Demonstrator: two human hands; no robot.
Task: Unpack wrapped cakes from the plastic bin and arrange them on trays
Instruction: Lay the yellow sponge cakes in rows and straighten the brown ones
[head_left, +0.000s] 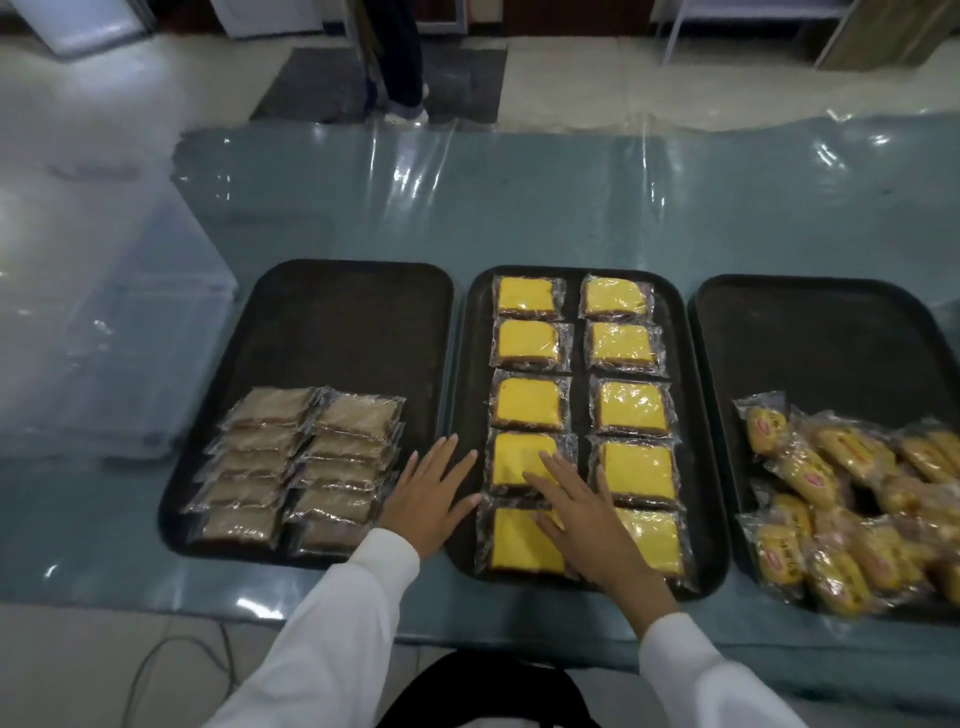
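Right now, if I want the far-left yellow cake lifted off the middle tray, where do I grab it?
Probably pinch the far-left yellow cake by its clear wrapper flap along the left edge, coming from the left: it lies flat, the middle tray has bare floor there, and another cake sits close behind it on the near side.

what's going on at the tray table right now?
A person is laying out wrapped cakes on three black trays. The middle tray holds yellow cakes in two columns. The right hand lies flat, fingers straight, on the near-left ones; the left hand rests open over the gap between the middle and left trays. The left tray has brown cakes at its near end, and the right tray a loose pile of yellow buns.
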